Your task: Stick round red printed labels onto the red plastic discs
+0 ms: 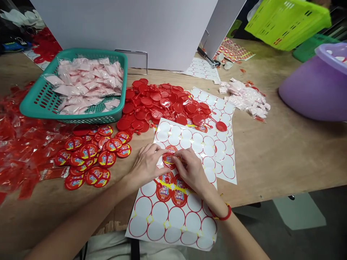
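My left hand [148, 162] rests on a white sticker sheet [173, 216], thumb and fingers apart around the left side of a red disc with a printed sticker [168, 159]. My right hand [188, 168] pinches at the right edge of that disc, its fingertips pressed together. Several printed round stickers [179, 197] remain on the sheet below my hands, among many blank circles outlined in red. Behind the sheet lies a heap of plain red discs with handles [162, 103]. Left of my left hand is a pile of stickered red discs [88, 151].
A teal basket [27, 104] holds pink packets. Red plastic wrappers [24, 141] spread at the far left. More pink packets [244, 95] lie right of the heap, near a purple tub [314, 86] and a raised lime-green basket [287, 21]. A white panel [124, 29] stands behind.
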Tool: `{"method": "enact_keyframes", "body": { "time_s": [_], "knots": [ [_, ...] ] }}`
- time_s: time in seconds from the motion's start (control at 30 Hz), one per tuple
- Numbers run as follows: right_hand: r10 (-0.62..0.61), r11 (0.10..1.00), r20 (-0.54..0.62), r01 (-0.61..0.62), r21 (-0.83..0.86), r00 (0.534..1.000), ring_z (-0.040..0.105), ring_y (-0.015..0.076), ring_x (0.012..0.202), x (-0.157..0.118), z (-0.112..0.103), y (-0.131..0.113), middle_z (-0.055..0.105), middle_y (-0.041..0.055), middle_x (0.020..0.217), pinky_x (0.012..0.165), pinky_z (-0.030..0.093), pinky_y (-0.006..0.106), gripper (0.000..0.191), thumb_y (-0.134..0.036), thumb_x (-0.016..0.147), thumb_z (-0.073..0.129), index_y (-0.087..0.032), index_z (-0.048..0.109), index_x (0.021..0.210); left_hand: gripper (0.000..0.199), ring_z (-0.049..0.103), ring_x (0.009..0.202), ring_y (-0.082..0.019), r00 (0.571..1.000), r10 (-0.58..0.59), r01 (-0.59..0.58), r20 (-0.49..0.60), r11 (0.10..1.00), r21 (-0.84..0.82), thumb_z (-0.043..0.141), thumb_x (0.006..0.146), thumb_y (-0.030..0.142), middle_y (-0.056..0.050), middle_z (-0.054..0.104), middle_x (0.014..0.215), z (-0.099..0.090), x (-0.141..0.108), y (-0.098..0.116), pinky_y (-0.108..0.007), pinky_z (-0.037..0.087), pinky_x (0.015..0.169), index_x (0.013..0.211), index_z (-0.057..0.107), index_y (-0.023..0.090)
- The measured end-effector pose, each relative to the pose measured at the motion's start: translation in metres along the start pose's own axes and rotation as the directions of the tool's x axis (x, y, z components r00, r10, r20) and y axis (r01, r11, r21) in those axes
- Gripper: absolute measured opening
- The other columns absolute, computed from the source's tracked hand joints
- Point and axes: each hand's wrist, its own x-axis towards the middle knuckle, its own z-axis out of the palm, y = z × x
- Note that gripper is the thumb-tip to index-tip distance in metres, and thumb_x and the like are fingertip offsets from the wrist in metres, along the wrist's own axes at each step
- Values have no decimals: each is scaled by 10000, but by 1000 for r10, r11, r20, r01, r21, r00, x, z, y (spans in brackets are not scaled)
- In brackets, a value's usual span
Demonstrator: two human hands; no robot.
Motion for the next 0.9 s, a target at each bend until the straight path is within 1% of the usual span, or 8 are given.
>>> {"method": "enact_keyframes", "body": {
  "time_s": [0.27, 0.47, 0.6, 0.7, 0.77, 0.8, 0.87, 0.9],
  "knots": [
    [-17, 999, -15, 16, -28, 1000, 486, 185, 709, -2, 3, 0, 594, 72, 744, 636, 439, 319, 105, -153, 850, 460, -174, 536, 780, 440, 490, 895, -213, 1000, 0, 0, 5, 1000, 13, 663, 691, 387, -38, 545, 959, 1, 0, 1, -340, 404, 771, 1085, 558, 219],
    [-62, 994, -4, 61, -87, 998, 502, 197, 742, -1, 8, 0, 578, 98, 801, 653, 445, 339, 105, -163, 846, 471, -154, 548, 775, 520, 486, 940, -219, 998, -25, 24, 64, 999, 28, 666, 696, 372, -47, 534, 996, -5, 2, 6, -355, 398, 818, 1163, 498, 216],
    [63, 996, -38, -65, -60, 997, 526, 193, 777, -5, 11, 0, 507, 139, 947, 655, 469, 333, 90, -202, 825, 512, -126, 553, 850, 468, 479, 960, -228, 996, -33, 33, 83, 999, -2, 669, 700, 319, -52, 536, 994, -7, 4, 11, -362, 402, 821, 1120, 502, 196],
    [183, 983, -93, -182, 26, 979, 528, 185, 765, -5, 10, 1, 496, 138, 1013, 642, 469, 332, 248, -243, 779, 576, -134, 530, 997, 386, 480, 970, -239, 997, -45, 48, 66, 997, -53, 673, 686, 246, -66, 544, 1001, -6, 5, 14, -376, 406, 823, 1022, 501, 168],
    [252, 960, -45, -244, 135, 967, 528, 165, 682, -2, 7, 2, 552, 97, 936, 592, 459, 312, 369, -277, 740, 618, -155, 516, 1073, 320, 500, 940, -228, 999, -32, 36, 40, 992, -119, 649, 688, 181, -63, 552, 972, -4, 4, 15, -360, 419, 796, 961, 481, 168],
    [267, 946, 12, -264, 186, 964, 520, 152, 627, 0, 5, 1, 580, 65, 845, 563, 446, 295, 339, -287, 734, 621, -167, 544, 1041, 283, 516, 905, -217, 999, -30, 34, 30, 987, -155, 623, 697, 150, -56, 557, 940, -3, 4, 16, -345, 427, 769, 935, 471, 171],
    [245, 932, 114, -267, 247, 963, 507, 138, 565, 5, 0, -2, 587, 18, 667, 542, 417, 274, 151, -285, 748, 596, -180, 616, 855, 210, 540, 820, -194, 999, -37, 42, 29, 973, -227, 559, 724, 106, -34, 560, 860, -4, 4, 17, -319, 435, 712, 893, 458, 178],
    [225, 932, 135, -254, 259, 965, 509, 137, 565, 8, -3, -5, 582, 11, 618, 551, 408, 271, 112, -280, 762, 575, -180, 625, 753, 188, 547, 780, -182, 999, -43, 50, 34, 964, -260, 527, 734, 89, -23, 558, 824, -6, 3, 19, -310, 434, 690, 882, 456, 180]
  ]
}}
